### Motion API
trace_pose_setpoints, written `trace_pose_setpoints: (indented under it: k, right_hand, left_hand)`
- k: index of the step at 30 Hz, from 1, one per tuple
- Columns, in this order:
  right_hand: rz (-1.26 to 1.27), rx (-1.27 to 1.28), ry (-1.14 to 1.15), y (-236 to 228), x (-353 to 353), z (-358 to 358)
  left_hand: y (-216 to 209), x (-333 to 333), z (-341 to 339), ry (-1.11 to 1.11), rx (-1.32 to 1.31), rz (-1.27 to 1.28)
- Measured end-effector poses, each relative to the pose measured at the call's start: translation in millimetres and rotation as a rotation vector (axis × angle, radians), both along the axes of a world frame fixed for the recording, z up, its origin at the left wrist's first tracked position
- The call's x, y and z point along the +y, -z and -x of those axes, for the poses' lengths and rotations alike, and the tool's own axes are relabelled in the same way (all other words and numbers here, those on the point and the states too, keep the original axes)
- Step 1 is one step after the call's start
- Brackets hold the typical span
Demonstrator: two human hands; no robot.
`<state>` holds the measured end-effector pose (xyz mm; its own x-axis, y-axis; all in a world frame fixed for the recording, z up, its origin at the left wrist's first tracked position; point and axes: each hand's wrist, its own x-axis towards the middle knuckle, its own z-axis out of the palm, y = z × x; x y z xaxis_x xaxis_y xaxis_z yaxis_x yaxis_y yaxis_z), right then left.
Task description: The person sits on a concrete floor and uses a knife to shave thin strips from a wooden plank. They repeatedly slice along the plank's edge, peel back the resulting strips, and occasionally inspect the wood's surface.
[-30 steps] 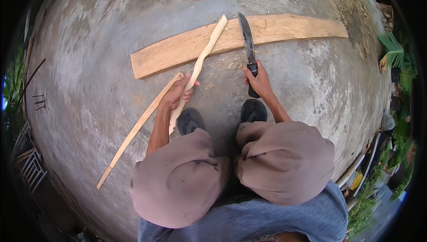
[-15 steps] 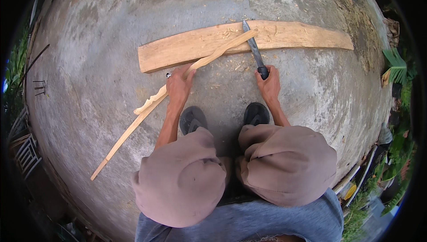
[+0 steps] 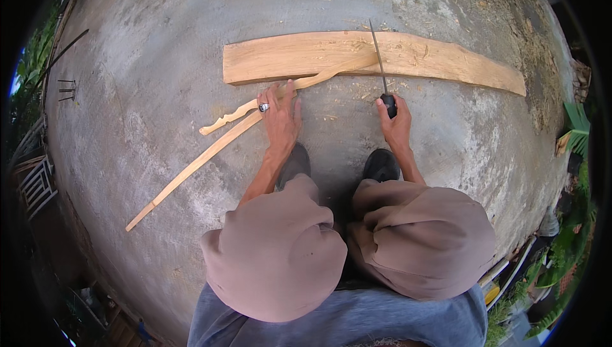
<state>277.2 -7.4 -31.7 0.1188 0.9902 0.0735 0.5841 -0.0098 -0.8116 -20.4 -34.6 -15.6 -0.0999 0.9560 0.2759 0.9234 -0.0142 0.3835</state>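
Observation:
A slim, wavy wooden stick [image 3: 338, 70] with a notched, carved left end slants up to the right, its far end over a thick plank [image 3: 287, 54]. My left hand [image 3: 280, 117], wearing a ring, has its fingers laid across the stick, the thumb lower on the near side. From beneath that hand a straight, thin wooden strip [image 3: 191, 168] runs down to the left; its upper end is hidden. My right hand [image 3: 398, 124] is closed round the black handle of a knife [image 3: 380, 60]. The narrow blade points away from me, crossing the plank close by the stick's tip.
Wood shavings [image 3: 398, 84] lie on the plank and the grey concrete floor [image 3: 153, 92] around it. My feet in dark sandals [image 3: 382, 165] are just behind the hands, below the plank. Green plants [image 3: 577, 127] border the right side, and metal rods [image 3: 67, 90] stick out at far left.
The knife's blade has turned from its flat side to nearly edge-on. My left fingers have shifted their hold, and the stick's carved end has swung up, away from the straight strip.

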Motion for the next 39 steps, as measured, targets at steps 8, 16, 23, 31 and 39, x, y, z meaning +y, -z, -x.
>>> trace_pose_setpoints:
  k: [8,16,23,31,39]
  right_hand:
    - [0.396,0.345,-0.045,14.1,4.7,-1.8]
    - [0.294,0.210,-0.066,6.9,2.7,1.8]
    - [0.330,0.115,-0.110,-5.8,3.3,9.0]
    - [0.271,0.056,-0.087,-1.7,3.7,6.2]
    - [0.238,0.060,-0.050,-1.3,1.3,5.2]
  left_hand:
    - [3.3,-24.6,-44.6,0.372,-0.180,0.068]
    - [-8.3,3.5,-41.5,0.286,-0.115,0.047]
    - [-2.1,9.6,-56.1,0.245,-0.050,0.157]
    - [-3.7,-8.4,-19.6,0.042,-0.119,0.123]
    - [1.1,-95.5,134.7,-0.318,0.169,0.267]
